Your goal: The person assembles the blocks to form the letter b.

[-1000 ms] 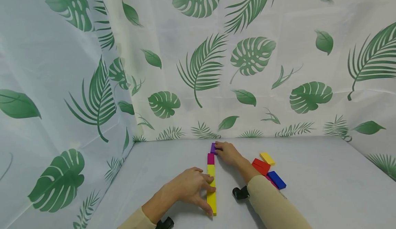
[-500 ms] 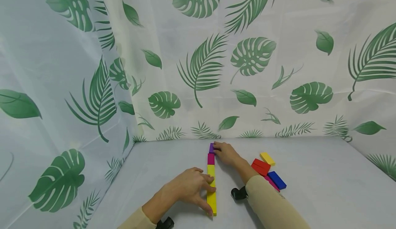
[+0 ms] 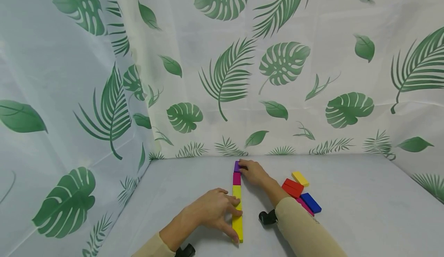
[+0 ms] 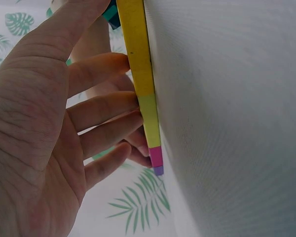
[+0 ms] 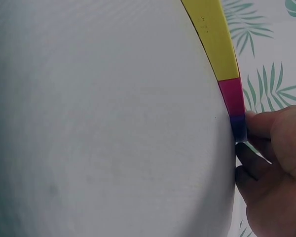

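A straight row of coloured blocks lies along the white surface. At its near end are yellow blocks (image 3: 237,224), then a magenta block (image 3: 236,178), with a purple block (image 3: 237,166) at the far end. My left hand (image 3: 215,210) rests against the yellow part, thumb at the near end and fingers spread. In the left wrist view those fingertips touch the yellow side (image 4: 138,49). My right hand (image 3: 256,173) pinches the purple block by its end; the right wrist view shows the purple block (image 5: 239,129) meeting the magenta block (image 5: 232,96).
To the right of my right forearm lies a loose group: red blocks (image 3: 293,188), a blue block (image 3: 310,202), a yellow block (image 3: 300,178) and a partly hidden pink block (image 3: 305,206). A leaf-patterned curtain (image 3: 222,133) stands behind and at both sides.
My right hand has shifted slightly left, bringing the purple block into line with the row. The left hand stays where it was.
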A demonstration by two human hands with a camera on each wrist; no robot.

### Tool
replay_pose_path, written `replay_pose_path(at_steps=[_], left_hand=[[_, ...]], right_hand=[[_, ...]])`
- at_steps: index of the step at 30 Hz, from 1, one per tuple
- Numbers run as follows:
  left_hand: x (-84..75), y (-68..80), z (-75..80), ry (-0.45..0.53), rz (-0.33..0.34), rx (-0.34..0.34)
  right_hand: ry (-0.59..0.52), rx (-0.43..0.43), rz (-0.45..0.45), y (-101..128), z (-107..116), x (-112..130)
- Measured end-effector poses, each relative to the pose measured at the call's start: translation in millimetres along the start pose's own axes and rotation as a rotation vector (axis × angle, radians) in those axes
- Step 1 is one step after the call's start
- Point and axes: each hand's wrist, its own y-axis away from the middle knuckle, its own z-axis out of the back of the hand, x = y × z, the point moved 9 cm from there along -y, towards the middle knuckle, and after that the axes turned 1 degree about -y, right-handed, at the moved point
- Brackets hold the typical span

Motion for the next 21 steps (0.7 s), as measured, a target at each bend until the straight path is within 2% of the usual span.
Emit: replay_pose_path(at_steps=[12, 21], left_hand=[[1.7, 0.1, -1.5, 0.023, 0.023, 0.024], [0.6, -1.0, -2.5, -0.001, 0.014, 0.023]], right_hand=[[0.011, -0.005, 0.02, 0.4, -0.5, 1.1], [-0.011, -0.001, 0.006, 1.1, -0.9, 0.4]])
